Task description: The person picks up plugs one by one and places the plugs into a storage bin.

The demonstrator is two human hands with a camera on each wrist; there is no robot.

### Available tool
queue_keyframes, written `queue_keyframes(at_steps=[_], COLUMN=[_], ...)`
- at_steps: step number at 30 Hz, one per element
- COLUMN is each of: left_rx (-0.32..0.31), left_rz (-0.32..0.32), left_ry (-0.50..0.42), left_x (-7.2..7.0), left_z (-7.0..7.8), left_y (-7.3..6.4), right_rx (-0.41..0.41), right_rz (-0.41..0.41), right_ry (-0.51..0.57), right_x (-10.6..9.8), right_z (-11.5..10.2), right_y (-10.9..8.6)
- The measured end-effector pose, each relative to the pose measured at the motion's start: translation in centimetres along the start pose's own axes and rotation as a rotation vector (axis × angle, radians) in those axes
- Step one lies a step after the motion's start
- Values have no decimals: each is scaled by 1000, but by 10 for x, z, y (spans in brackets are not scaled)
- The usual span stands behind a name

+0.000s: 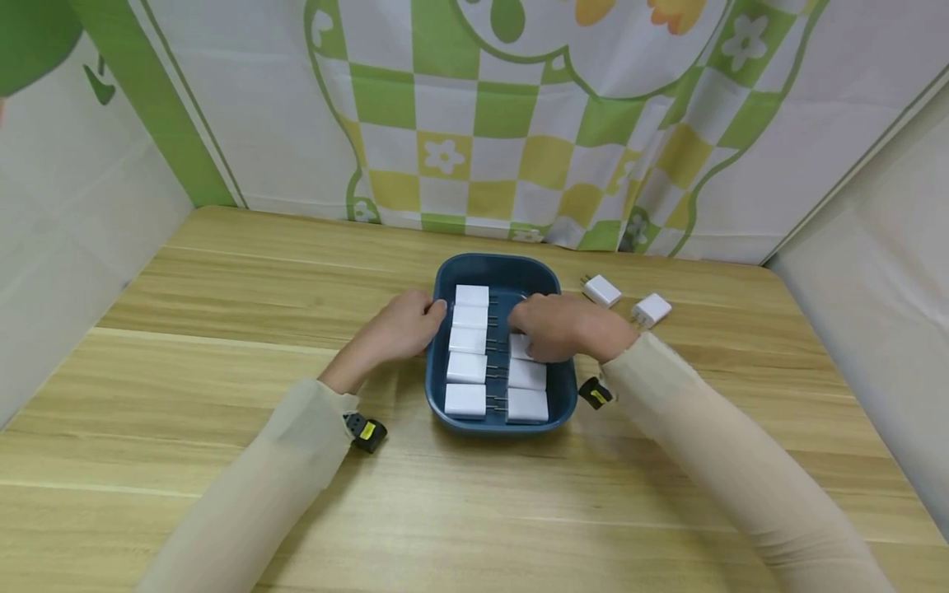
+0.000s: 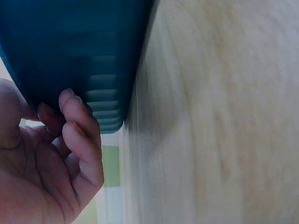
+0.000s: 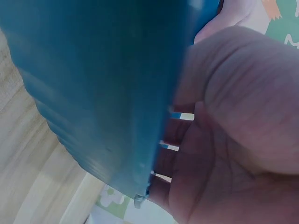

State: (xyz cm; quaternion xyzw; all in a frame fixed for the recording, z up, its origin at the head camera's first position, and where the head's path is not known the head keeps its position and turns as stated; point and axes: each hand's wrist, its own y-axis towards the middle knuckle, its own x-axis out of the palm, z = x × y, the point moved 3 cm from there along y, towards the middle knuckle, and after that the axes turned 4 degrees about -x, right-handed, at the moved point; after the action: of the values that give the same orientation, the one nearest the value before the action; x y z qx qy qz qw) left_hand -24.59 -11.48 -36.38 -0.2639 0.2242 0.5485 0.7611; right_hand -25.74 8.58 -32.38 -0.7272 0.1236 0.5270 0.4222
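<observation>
A blue plastic basket (image 1: 567, 403) stands on the table with white plug-in chargers inside. Five fill the left column, including one charger (image 1: 465, 399) at the near end; their prongs point right. Opposite, a shorter column faces left, with a charger (image 1: 527, 404) nearest. My left hand (image 1: 404, 325) pinches the basket's left rim between thumb and fingers, as the left wrist view shows. Inside the basket on the right, my right hand (image 1: 556, 327) has its fingers curled down at a partly covered charger (image 1: 520, 347). The basket wall hides those fingertips in the right wrist view.
Two more white chargers lie on the table right of the basket: one charger (image 1: 602, 291) further back, another charger (image 1: 652, 310) nearer. A patterned curtain (image 1: 445, 99) hangs behind the wooden table (image 1: 482, 519). Each wrist carries a small black device.
</observation>
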Motion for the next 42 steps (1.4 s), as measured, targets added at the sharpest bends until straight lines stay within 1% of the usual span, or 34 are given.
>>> queue_keyframes(at_steps=[8, 16, 26, 34, 42], left_rx=[-3, -12, -21, -18, -14], left_rz=[-6, -10, -15, -2, -4], left_ry=[-7, -8, -12, 1, 1], left_x=[1, 1, 1, 1, 1], left_z=[0, 0, 0, -1, -1], left_y=[0, 0, 0, 0, 1], right_rx=[-10, -41, -46, -28, -56], right_rz=[11, 28, 39, 62, 103], right_ry=[12, 27, 36, 41, 87], right_x=[1, 3, 3, -1, -7], right_z=[-2, -1, 0, 0, -1], right_y=[-1, 0, 0, -5, -17])
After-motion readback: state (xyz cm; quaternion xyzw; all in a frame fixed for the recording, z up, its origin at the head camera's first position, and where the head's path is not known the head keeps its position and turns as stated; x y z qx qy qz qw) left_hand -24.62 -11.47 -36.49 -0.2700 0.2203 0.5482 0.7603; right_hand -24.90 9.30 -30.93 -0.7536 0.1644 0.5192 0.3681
